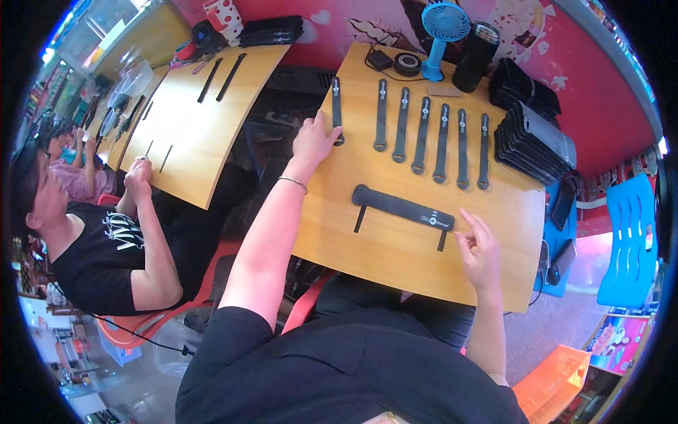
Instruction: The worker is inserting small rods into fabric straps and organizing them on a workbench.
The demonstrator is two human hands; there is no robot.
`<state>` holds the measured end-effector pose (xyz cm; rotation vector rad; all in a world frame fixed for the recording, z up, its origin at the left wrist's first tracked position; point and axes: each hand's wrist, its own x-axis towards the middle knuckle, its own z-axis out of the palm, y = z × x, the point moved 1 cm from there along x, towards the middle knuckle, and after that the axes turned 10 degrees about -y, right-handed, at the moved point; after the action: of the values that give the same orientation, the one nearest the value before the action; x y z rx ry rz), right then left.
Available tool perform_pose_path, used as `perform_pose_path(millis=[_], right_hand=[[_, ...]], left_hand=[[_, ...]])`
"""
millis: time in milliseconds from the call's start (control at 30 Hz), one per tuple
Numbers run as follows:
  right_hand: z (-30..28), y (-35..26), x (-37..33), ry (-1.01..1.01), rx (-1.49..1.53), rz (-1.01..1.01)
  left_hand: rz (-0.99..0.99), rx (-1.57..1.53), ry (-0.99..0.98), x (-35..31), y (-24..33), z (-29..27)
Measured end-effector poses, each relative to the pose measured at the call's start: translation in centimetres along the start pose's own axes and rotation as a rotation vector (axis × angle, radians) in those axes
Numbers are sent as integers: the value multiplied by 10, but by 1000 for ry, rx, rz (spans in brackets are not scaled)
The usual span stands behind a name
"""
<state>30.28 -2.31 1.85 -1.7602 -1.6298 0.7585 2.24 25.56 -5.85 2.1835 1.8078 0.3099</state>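
My left hand (314,145) reaches to the table's left edge. Its fingers close on the lower end of a narrow dark strap (336,99) with a small ring at that end. My right hand (480,251) is raised beside the right end of a wider dark strap (402,206), fingers apart and holding nothing. This wider strap lies crosswise in front of me, rounded at its left end and printed in white at its right. Two short black strips, a left one (360,218) and a right one (442,241), stick out from under it.
Several narrow straps (421,134) lie in a row across the table (325,233). At right stands a stack of folded dark pieces (533,145). A blue fan (443,32) and black bottle (477,56) stand behind. Another person (106,240) sits at the left table.
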Motion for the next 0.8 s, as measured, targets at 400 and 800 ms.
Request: perform_pose_path(millis=[400, 800], right_hand=[[1, -25, 42, -296, 578, 123], [33, -81, 47, -451, 721, -171]], left_hand=[[-91, -285, 155, -26, -38, -18], [552, -874, 142, -146, 52, -103]])
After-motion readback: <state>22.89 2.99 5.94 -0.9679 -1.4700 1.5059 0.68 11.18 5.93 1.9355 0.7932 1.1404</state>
